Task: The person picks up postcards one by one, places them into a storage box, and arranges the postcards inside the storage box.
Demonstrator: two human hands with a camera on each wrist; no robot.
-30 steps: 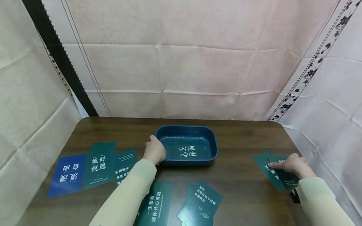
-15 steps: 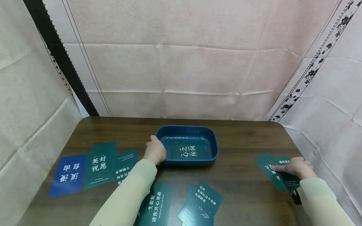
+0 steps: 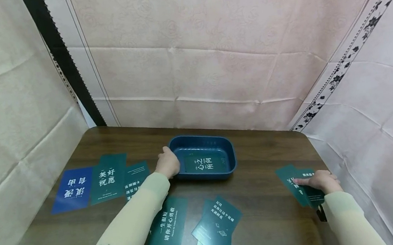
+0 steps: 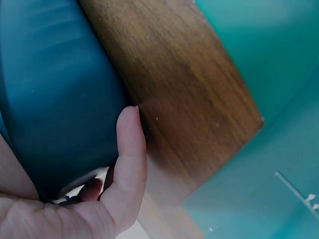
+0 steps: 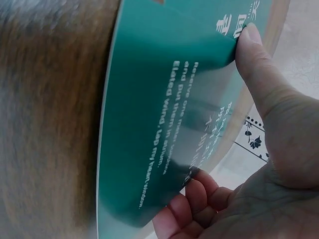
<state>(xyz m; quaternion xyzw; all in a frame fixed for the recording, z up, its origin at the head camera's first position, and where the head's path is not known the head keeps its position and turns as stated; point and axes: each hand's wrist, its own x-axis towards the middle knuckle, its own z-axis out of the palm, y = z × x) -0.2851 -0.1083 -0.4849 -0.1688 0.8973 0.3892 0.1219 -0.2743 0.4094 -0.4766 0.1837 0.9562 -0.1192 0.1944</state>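
Observation:
At the left end of the blue tray (image 3: 235,155), my left hand (image 3: 167,163) grips its wall; the left wrist view shows the fingers (image 4: 132,149) curled against the outside of the tray (image 4: 60,99). A green card (image 3: 204,164) lies flat inside it. Far to the right, my right hand (image 3: 323,182) is over two overlapping green cards (image 3: 291,187). In the right wrist view, the thumb and fingers of that hand (image 5: 279,159) hold opposite edges of the upper card (image 5: 134,109), which looks slightly bowed above the other.
A blue card (image 3: 72,190) and two green cards (image 3: 107,179) lie at the left of the wooden table (image 3: 264,219). Nearer, another green card (image 3: 169,226) is partly under my left forearm, beside a small overlapping pile (image 3: 218,228). Cloth (image 3: 191,71) hangs behind the table.
My right thumb and hand have shifted slightly over the right-hand cards, and the upper card's edge has moved a little. My left hand and the tray have stayed in place.

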